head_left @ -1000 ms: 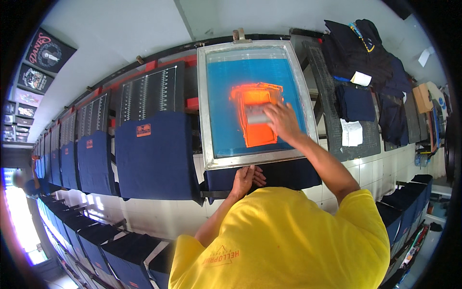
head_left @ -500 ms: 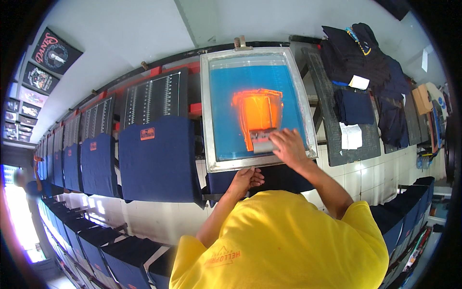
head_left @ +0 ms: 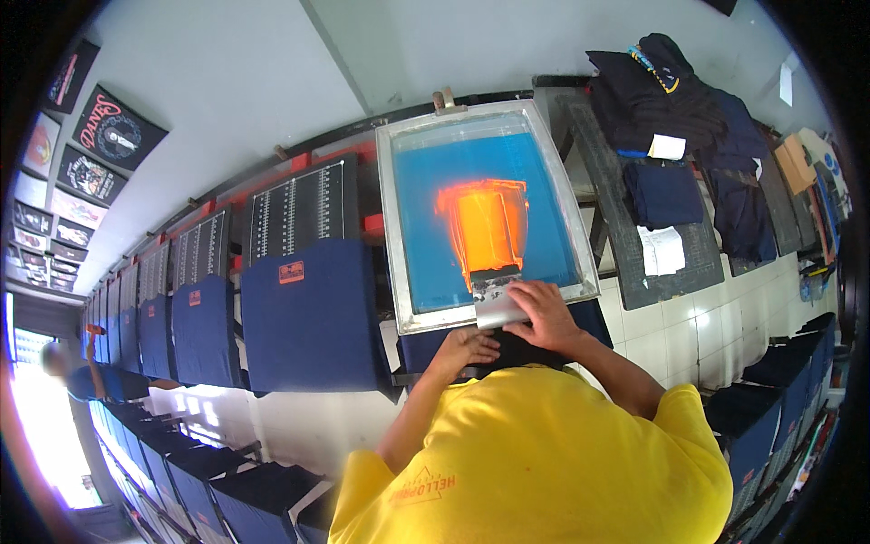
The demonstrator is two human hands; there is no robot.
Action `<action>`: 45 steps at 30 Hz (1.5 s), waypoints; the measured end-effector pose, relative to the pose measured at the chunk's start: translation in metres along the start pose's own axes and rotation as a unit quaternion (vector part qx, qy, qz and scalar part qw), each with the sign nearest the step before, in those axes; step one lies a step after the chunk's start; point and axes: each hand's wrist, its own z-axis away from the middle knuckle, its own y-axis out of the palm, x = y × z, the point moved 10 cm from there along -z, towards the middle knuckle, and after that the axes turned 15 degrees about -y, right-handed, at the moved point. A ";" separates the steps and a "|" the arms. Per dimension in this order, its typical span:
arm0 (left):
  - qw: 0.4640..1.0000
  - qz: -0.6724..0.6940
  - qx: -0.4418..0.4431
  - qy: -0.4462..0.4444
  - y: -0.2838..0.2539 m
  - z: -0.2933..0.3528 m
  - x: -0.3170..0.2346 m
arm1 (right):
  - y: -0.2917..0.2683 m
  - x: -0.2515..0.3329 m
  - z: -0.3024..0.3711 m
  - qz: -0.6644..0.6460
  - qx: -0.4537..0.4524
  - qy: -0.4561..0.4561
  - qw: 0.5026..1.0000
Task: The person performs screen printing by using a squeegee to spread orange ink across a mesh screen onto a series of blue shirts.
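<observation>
In front of me a screen-printing frame (head_left: 396,204) with pale metal sides and blue mesh (head_left: 426,163) lies over a dark shirt (head_left: 580,326). Bright orange ink (head_left: 487,222) covers the middle of the mesh. My right hand (head_left: 544,315) grips a grey squeegee (head_left: 496,308), tilted over the frame's near side, its ink-marked edge at the ink's lower end. Just left of it, my left hand (head_left: 465,352) is at the frame's near edge with fingers curled in; what they hold, if anything, is hidden.
To the left, navy shirts (head_left: 313,317) with small orange prints lie on a row of dark boards (head_left: 299,204). At right, a black board (head_left: 675,276) carries folded dark clothes (head_left: 663,195) and a white paper (head_left: 662,251). Another person (head_left: 113,381) stands far left. More draped boards (head_left: 263,490) are behind me.
My right hand has drawn the squeegee toward me, from the mesh to the frame's near edge. My left hand has shifted slightly nearer to me, down from the frame's edge. The view has turned a little.
</observation>
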 end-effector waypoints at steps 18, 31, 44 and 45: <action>0.776 -0.244 -0.558 0.168 -0.145 0.081 -0.102 | -0.028 -0.186 0.091 0.079 -0.196 0.335 0.918; 0.768 -0.280 -0.548 0.178 -0.149 0.075 -0.109 | -0.031 -0.181 0.086 0.104 -0.203 0.310 0.923; 0.815 -0.391 -0.238 0.355 0.016 0.086 -0.108 | 0.022 -0.002 0.005 0.094 0.175 -0.094 0.976; 0.804 -0.405 -0.239 0.365 0.021 0.086 -0.113 | 0.018 -0.003 -0.001 0.084 0.166 -0.091 0.978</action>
